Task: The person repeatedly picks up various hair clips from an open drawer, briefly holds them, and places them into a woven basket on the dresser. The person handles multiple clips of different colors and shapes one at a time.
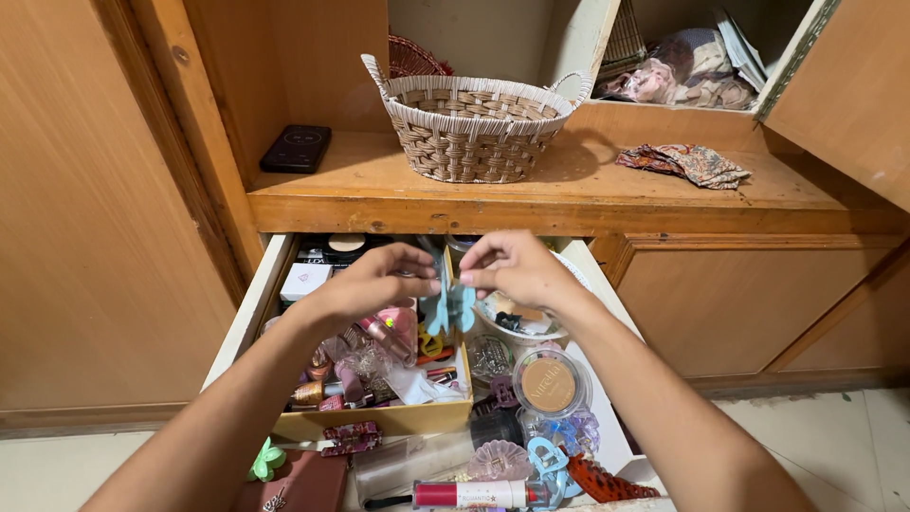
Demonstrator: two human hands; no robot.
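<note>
Both my hands are raised over an open white drawer (254, 308) crammed with cosmetics and hair accessories. My left hand (384, 277) and my right hand (512, 265) together pinch a light blue claw hair clip (448, 308), which hangs between the fingertips. Beneath them sits a yellow open box (408, 417) filled with lipsticks and small bottles. A round compact with a clear lid (550, 383) lies to the right of the box. Near the drawer's front lie a red lipstick tube (474, 494), a blue hair clip (550, 466) and a green clip (267, 460).
A woven basket with handles (471, 128) stands on the wooden shelf (569, 194) above the drawer. A black flat device (296, 148) lies at the shelf's left, a patterned cloth (687, 163) at its right. Wooden cabinet doors flank both sides.
</note>
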